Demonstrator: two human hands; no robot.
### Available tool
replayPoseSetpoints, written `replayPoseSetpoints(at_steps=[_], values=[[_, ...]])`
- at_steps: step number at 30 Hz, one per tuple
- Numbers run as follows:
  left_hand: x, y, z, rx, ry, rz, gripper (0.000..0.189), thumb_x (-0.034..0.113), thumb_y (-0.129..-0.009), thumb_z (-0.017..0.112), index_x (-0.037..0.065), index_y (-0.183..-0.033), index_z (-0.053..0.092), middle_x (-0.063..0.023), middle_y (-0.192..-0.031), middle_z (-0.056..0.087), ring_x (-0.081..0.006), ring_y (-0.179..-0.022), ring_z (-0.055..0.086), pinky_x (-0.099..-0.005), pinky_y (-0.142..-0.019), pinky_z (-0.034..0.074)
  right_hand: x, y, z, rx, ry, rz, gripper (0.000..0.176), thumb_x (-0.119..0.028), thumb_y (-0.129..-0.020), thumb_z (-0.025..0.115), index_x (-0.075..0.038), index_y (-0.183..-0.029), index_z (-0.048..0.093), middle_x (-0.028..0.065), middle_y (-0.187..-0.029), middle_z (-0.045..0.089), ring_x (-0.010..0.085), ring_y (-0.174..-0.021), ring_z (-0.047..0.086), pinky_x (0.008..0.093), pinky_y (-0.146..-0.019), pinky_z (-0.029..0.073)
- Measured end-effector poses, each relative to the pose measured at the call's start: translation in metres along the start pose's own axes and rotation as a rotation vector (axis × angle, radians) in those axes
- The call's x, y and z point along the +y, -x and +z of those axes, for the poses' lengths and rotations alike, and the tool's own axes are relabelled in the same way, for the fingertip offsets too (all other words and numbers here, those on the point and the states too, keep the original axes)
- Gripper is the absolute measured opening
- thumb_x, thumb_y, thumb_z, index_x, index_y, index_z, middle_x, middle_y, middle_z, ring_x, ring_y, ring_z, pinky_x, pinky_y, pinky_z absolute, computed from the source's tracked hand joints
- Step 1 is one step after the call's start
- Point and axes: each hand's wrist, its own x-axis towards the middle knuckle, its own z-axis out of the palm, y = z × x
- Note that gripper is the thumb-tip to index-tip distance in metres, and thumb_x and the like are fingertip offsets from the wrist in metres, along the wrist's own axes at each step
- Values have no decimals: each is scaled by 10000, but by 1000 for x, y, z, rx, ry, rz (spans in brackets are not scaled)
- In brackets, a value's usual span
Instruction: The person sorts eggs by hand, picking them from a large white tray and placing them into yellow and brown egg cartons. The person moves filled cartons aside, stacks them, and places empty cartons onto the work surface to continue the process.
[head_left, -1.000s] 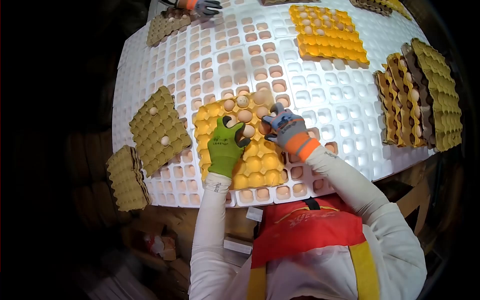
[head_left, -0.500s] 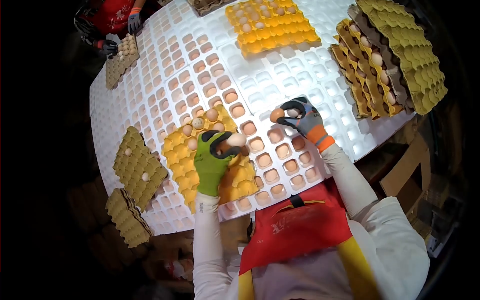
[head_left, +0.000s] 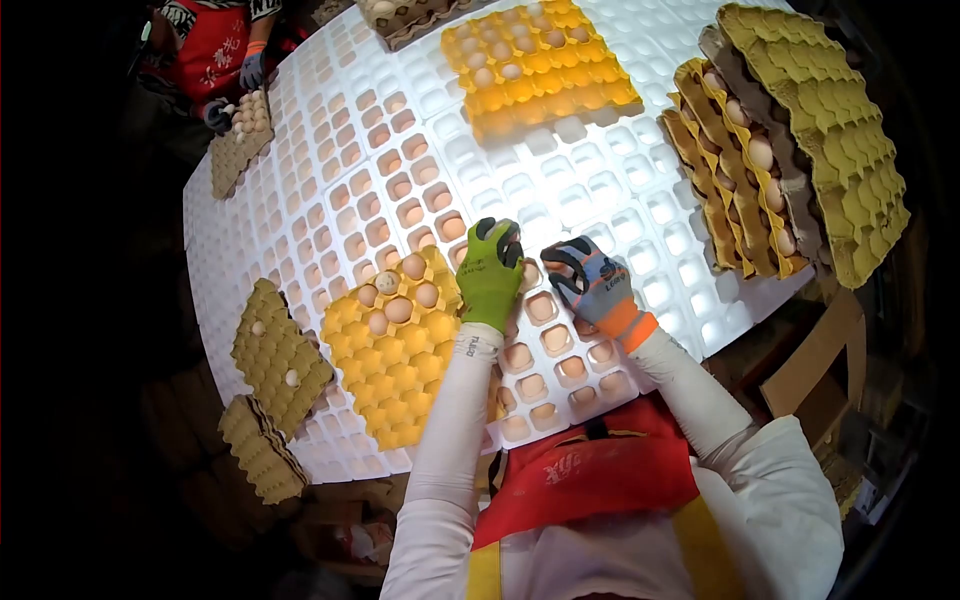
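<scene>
My left hand [head_left: 490, 268], in a green glove, reaches palm down over the white lit grid table [head_left: 600, 190], just right of a yellow egg tray [head_left: 410, 375]. Its fingers curl around an egg, which shows a little at the fingertips [head_left: 529, 276]. My right hand [head_left: 596, 286], in a grey glove with an orange cuff, hovers beside it with its fingers curled closed, seemingly around an egg. The yellow tray carries several eggs [head_left: 400, 296] at its far end. Several brown eggs [head_left: 556, 338] sit in the grid cells below both hands.
Two brown cardboard trays [head_left: 280, 345] [head_left: 260, 450] lie at the left edge. A full yellow tray [head_left: 535, 55] sits far across. Leaning stacked trays with eggs [head_left: 780, 150] stand at the right. Another person's gloved hands [head_left: 250, 75] work a tray [head_left: 238, 135] at the top left.
Both hands lifted eggs off the yellow tray, then came down together over the grid cells to its right. The view shifted, and the tray now appears further left.
</scene>
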Motion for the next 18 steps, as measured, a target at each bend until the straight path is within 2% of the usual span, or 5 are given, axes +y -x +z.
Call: replayPoseSetpoints(at_steps=[3, 7, 9, 15, 18], values=[[-15, -11, 6, 37, 199, -17, 282, 153, -905, 645, 136, -1182, 692, -77, -1268, 624, -274, -1043, 648, -386, -890, 525, -21, -51, -3, 189, 80, -155, 295, -179, -885, 630, -172, -1179, 651, 93, -1138, 620, 308, -995, 626, 417, -821, 513], [-9, -54, 27, 229, 444, -78, 324, 68, -882, 636, 93, -1201, 688, -109, -1255, 639, -315, -1149, 586, -399, -968, 483, 16, -93, 51, 26, 435, -364, 271, -119, -848, 599, -125, -1117, 640, 85, -1188, 609, 310, -1112, 567, 448, -961, 428], [-36, -66, 45, 178, -71, 134, 419, 118, -867, 654, 138, -1286, 644, -126, -1347, 584, -346, -1241, 535, -477, -1048, 398, 20, -92, 55, 191, 259, -437, 285, -60, -821, 613, -111, -1099, 652, 95, -1183, 610, 331, -1113, 559, 455, -956, 424], [-23, -36, 1, 220, 100, 69, 462, 32, -852, 627, 132, -1302, 642, -116, -1388, 573, -343, -1280, 513, -457, -1059, 408, 0, -96, 41, 236, -126, -309, 223, -34, -835, 670, -106, -1042, 711, 98, -1059, 653, 329, -1014, 594, 440, -891, 477], [-40, 21, -73, 418, 42, -78, 383, -4, -850, 654, 73, -1225, 674, -116, -1254, 628, -283, -1124, 609, -382, -936, 502, -39, -85, 59, -70, -131, -399, 243, -168, -853, 712, -146, -1095, 707, 89, -1068, 632, 311, -1009, 596, 438, -882, 485]])
